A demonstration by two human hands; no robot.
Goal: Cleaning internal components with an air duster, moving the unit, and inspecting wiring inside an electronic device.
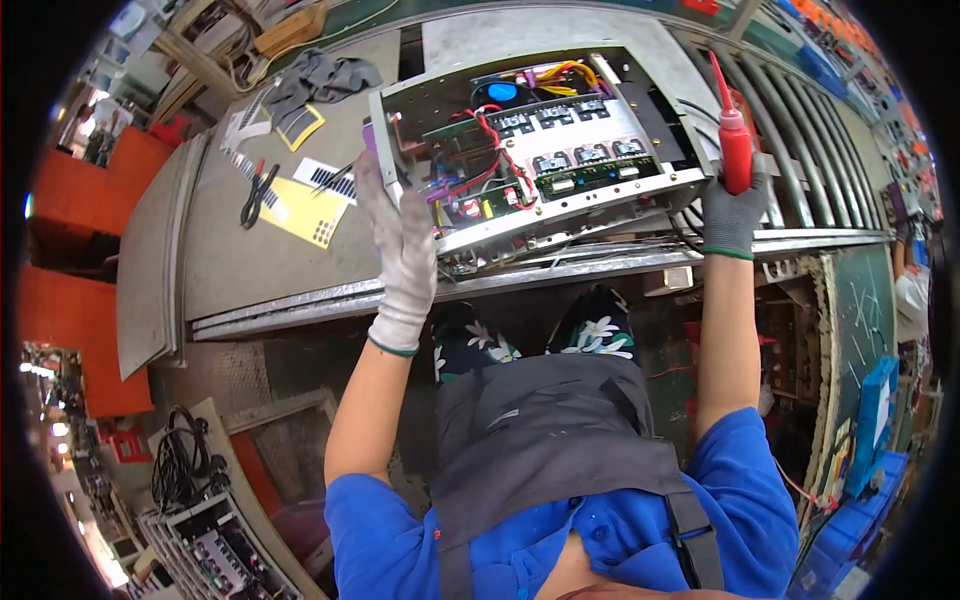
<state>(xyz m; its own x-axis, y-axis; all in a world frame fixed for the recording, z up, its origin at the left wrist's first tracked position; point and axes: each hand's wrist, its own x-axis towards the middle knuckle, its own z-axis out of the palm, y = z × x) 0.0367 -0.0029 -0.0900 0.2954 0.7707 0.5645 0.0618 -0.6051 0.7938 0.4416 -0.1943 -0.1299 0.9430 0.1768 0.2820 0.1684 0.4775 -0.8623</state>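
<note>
An open metal chassis point(600, 195) full of circuit boards, red wires and a blue fan lies tilted on the grey workbench point(230, 260). My left hand point(400, 245), in a grey knit glove, rests flat against the chassis's left front corner with fingers extended. My right hand point(735, 210), also gloved, is closed around a red squeeze bottle point(735, 145) with a long thin nozzle, held upright beside the chassis's right end.
Black-handled pliers point(257, 195), yellow sheets point(305, 210) and striped label strips lie on the bench at left, with a grey cloth point(320, 80) behind. Metal rollers point(810, 150) run along the right. Blue bins point(870, 440) stand at lower right, another chassis point(210, 540) at lower left.
</note>
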